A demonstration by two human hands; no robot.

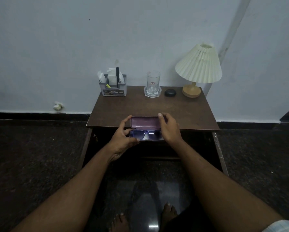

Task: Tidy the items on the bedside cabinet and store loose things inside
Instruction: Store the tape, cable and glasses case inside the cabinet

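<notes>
A purple glasses case (144, 122) stands open in the air at the front edge of the brown bedside cabinet (153, 108). Tinted sunglasses (145, 135) lie in its lower half. My left hand (122, 136) grips the case's left end, thumb at the front and fingers up on the lid. My right hand (169, 128) holds the right end, with its fingertips on the lid's top corner. Below the hands the cabinet's inside is dark, and I cannot tell what lies in it.
Along the cabinet's back edge stand a grey desk organiser (113, 87) with papers and a pen, a glass (153, 83) on a clear coaster, a small black earbud case (170, 93) and a pleated table lamp (198, 67). Crumpled paper (58, 106) lies by the wall.
</notes>
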